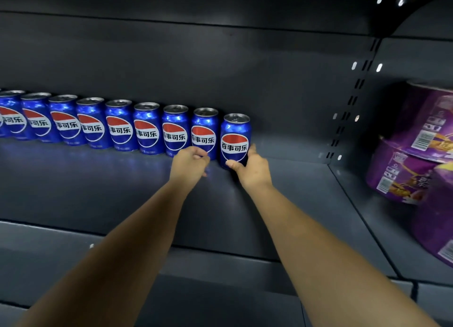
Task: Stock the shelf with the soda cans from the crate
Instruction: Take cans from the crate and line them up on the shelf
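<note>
A row of several blue soda cans with red, white and blue round logos stands along the back of the dark grey shelf. My right hand grips the rightmost can at its base, thumb in front, fingers behind. The can stands upright on the shelf at the row's right end. My left hand is just in front of the second can from the right, fingers curled, holding nothing that I can see. The crate is out of view.
Purple round tubs are stacked in the neighbouring bay on the right, past a slotted upright post. Bare shelf floor lies right of the last can and in front of the row. The shelf's front lip runs below my forearms.
</note>
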A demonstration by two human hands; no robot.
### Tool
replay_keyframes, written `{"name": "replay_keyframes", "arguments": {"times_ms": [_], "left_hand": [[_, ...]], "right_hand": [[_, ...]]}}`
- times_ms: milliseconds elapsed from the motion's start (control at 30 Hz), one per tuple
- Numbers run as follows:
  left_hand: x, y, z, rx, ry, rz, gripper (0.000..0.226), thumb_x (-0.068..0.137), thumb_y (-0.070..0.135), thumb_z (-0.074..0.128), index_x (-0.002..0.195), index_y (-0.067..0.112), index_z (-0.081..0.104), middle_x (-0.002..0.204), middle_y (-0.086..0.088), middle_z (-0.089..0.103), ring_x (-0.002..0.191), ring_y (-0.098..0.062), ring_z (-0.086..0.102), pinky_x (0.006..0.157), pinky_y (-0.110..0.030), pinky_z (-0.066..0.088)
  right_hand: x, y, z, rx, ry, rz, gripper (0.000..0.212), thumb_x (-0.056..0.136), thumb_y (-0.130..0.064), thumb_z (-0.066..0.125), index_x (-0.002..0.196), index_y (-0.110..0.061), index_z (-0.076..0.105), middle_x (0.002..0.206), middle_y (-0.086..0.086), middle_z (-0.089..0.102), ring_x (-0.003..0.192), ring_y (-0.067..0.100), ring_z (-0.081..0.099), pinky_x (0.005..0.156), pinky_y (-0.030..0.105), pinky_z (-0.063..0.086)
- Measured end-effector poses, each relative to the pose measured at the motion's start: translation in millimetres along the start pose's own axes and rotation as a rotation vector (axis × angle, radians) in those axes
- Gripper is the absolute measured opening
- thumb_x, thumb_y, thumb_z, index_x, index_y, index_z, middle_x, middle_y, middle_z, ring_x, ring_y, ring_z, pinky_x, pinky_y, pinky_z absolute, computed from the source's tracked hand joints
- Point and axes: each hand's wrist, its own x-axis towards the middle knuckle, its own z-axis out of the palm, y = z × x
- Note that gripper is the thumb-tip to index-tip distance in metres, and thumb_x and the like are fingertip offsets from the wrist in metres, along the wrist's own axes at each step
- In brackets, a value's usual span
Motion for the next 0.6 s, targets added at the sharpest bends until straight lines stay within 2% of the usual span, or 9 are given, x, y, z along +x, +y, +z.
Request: {"name": "replay_keyframes", "arguments": {"times_ms": [67, 167, 233, 433, 600], "left_hand": [[-1.1, -1.8, -0.1, -0.016, 0.0, -0.005, 0.01, 0.092, 0.01, 0.052, 0.099, 0.009, 0.059, 0.072, -0.002, 0.062, 0.052, -0.011, 0.055, 0.046, -0.016, 0.039], [-1.9, -2.8, -1.6, -0.014, -0.009, -0.021, 0.008, 0.092, 0.011, 0.053, 0.098, 0.011, 0.058, 0.071, -0.001, 0.061, 0.054, -0.009, 0.056, 0.038, -0.01, 0.034], [-2.7, -3.2, -2.4, 0.001, -0.009, -0.008, 0.008, 0.093, 0.011, 0.053, 0.096, 0.011, 0.059, 0.071, 0.0, 0.061, 0.056, -0.007, 0.056, 0.039, -0.009, 0.034], [-6.0, -4.3, -4.4, 0.03, -0.017, 0.009, 0.009, 0.093, 0.011, 0.051, 0.091, 0.011, 0.059, 0.073, -0.002, 0.062, 0.06, -0.008, 0.058, 0.049, -0.016, 0.036], [-6.8, -1.8, -5.5, 0.014, -0.028, -0.014, 0.011, 0.093, 0.009, 0.049, 0.091, 0.012, 0.059, 0.074, -0.001, 0.062, 0.061, -0.008, 0.058, 0.05, -0.018, 0.037]], "right_hand": [[2.2, -0.8, 2.2, -0.03, -0.005, 0.024, 0.077, 0.086, -0.032, 0.067, 0.146, -0.007, 0.026, 0.131, 0.015, 0.055, 0.12, 0.031, 0.051, 0.098, 0.037, 0.044], [5.1, -4.1, 5.2, -0.05, 0.003, 0.058, 0.073, 0.088, -0.033, 0.065, 0.145, -0.006, 0.027, 0.131, 0.016, 0.055, 0.121, 0.033, 0.051, 0.096, 0.037, 0.043], [5.0, -5.1, 7.8, -0.082, 0.019, 0.068, 0.07, 0.089, -0.035, 0.062, 0.144, -0.005, 0.029, 0.13, 0.017, 0.055, 0.121, 0.034, 0.051, 0.094, 0.037, 0.043], [2.4, -6.2, 8.0, -0.145, 0.064, 0.063, 0.062, 0.087, -0.044, 0.062, 0.132, -0.006, 0.042, 0.126, 0.016, 0.057, 0.117, 0.032, 0.053, 0.09, 0.038, 0.046], [3.7, -7.2, 4.7, -0.214, 0.11, 0.057, 0.057, 0.083, -0.054, 0.062, 0.121, -0.013, 0.053, 0.117, 0.009, 0.064, 0.11, 0.028, 0.057, 0.081, 0.034, 0.046]]}}
